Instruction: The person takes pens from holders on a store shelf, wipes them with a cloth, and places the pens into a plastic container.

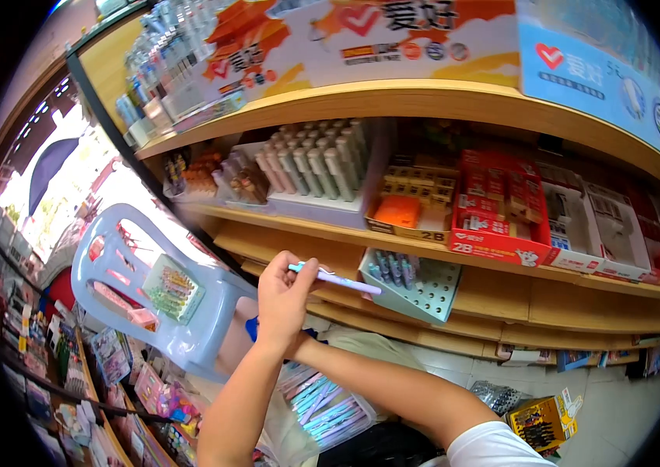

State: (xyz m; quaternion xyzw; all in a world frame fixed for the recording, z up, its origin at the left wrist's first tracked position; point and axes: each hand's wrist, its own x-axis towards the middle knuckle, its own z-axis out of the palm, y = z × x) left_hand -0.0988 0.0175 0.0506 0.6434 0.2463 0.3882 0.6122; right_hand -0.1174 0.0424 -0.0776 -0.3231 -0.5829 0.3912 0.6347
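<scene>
My left hand (285, 294) is closed in a pinch around a lavender pen (353, 285) with a turquoise end and a clip. The pen points right, in front of a pale green pen holder (431, 292) with rows of holes and several dark pens at its left side. My right forearm (392, 379) crosses behind my left wrist, and my right hand is mostly hidden there, so its fingers do not show. Below my arms, a clear plastic box (365, 416) holds many lavender and turquoise pens.
A light blue plastic chair (104, 257) stands left with a tray of pens (174, 288) on it. Wooden shelves (493, 300) carry a stand of pale pens (314, 167) and a red box (493, 241). A yellow box of pens (544, 424) sits on the floor at right.
</scene>
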